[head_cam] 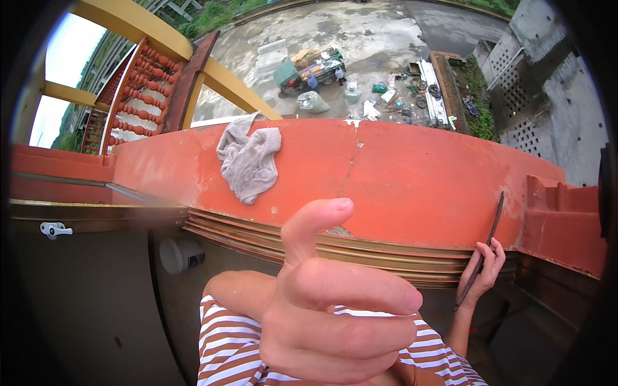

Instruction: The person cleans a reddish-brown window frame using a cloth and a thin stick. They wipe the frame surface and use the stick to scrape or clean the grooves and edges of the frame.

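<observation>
Close to the camera, my left hand [338, 309] hangs in front of my striped clothing, with its fingers partly curled, the thumb apart and nothing seen in it. My right hand [484, 268] is at the right, over the end of the window track, and holds a thin dark stick or rod [494, 222]. The rod's upper end reaches over the red-painted sill [410, 178]. A crumpled grey cloth [251, 161] lies on the left part of the sill, partly over its outer edge.
Metal window tracks [376, 253] run along the sill's inner edge. A white bucket [176, 256] stands below at the left, near a window panel with a white handle [55, 230]. Outside and far below, people are beside a loaded cart [323, 67]. A red balustrade [145, 99] rises at the left.
</observation>
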Demonstrator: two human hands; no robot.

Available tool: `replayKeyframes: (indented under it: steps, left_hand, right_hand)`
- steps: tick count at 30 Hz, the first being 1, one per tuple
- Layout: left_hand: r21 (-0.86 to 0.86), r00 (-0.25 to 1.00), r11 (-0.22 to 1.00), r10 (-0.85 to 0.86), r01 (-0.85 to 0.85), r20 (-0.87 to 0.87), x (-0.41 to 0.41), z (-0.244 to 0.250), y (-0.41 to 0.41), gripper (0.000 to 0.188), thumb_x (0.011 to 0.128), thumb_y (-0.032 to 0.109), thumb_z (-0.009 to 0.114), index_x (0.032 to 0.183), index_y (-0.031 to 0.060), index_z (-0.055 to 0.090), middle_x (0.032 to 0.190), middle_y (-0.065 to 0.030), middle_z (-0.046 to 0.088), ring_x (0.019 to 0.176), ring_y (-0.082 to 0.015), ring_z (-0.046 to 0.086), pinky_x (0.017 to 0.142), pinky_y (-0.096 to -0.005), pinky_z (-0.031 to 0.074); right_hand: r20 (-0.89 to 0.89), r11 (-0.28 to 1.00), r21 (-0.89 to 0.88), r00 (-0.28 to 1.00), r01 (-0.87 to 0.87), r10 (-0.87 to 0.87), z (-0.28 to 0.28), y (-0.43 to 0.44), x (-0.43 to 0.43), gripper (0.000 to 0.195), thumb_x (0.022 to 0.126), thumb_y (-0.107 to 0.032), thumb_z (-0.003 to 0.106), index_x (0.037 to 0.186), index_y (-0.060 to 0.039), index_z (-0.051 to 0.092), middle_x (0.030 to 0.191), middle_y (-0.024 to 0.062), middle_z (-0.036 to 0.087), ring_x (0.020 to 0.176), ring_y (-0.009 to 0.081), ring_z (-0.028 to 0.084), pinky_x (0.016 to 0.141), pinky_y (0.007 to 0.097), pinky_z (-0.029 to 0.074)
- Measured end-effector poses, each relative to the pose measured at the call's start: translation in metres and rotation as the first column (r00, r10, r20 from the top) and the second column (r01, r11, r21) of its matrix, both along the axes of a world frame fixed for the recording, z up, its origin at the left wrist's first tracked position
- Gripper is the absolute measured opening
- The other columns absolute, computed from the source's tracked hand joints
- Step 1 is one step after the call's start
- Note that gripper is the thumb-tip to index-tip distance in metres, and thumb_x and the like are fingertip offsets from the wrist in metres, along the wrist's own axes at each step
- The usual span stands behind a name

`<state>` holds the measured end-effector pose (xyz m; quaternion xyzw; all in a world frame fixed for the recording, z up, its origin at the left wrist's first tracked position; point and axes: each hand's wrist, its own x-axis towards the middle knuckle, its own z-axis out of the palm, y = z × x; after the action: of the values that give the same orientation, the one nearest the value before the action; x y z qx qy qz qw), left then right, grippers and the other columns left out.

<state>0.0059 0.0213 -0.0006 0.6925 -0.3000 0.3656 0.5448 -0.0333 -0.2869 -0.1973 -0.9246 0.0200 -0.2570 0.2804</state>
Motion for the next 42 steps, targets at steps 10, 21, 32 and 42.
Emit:
replayKeyframes:
  steps: [10,21,32,42]
  left_hand:
    - [-0.021,1.0,1.0,0.009,-0.009,0.009,-0.003,0.004,-0.008,0.049,0.086,0.055,0.072,0.058,0.0151,0.068,0.074,0.0025,0.068,0.09,-0.0248,0.066,0.11,-0.0654,0.026]
    - [-0.066,1.0,0.997,0.028,-0.028,0.012,-0.007,0.004,-0.011,0.051,0.088,0.052,0.07,0.054,0.0147,0.067,0.07,0.0031,0.068,0.086,-0.0246,0.068,0.109,-0.0673,0.027]
    - [-0.117,0.998,0.992,0.059,-0.057,0.015,-0.006,0.005,-0.019,0.054,0.091,0.05,0.069,0.05,0.0144,0.066,0.066,0.0037,0.068,0.082,-0.0245,0.07,0.109,-0.0692,0.028]
    - [-0.06,0.999,0.998,-0.027,0.024,-0.045,-0.01,0.002,-0.024,0.052,0.09,0.045,0.071,0.052,0.0098,0.061,0.071,0.0008,0.065,0.083,-0.0257,0.068,0.109,-0.0666,0.025]
  right_hand:
    - [-0.005,1.0,0.003,1.0,-0.004,0.004,0.003,0.001,0.0,0.011,0.094,0.005,0.065,0.103,0.001,0.069,0.125,0.02,0.056,0.11,0.0307,0.065,0.092,0.0384,0.055]
    - [-0.004,1.0,-0.01,1.0,-0.004,0.004,0.004,0.002,0.0,0.011,0.094,0.004,0.065,0.103,0.0005,0.069,0.124,0.0196,0.056,0.109,0.0301,0.066,0.091,0.0377,0.055]
    - [0.0,1.0,-0.023,1.0,0.002,-0.002,0.002,0.001,0.0,0.011,0.094,0.005,0.065,0.103,0.0006,0.069,0.124,0.0191,0.056,0.108,0.029,0.066,0.091,0.0372,0.055]
    - [0.0,1.0,0.004,1.0,0.0,0.0,-0.001,-0.001,-0.001,0.01,0.095,0.004,0.064,0.103,0.0003,0.069,0.125,0.0186,0.056,0.108,0.0283,0.065,0.091,0.0369,0.054]
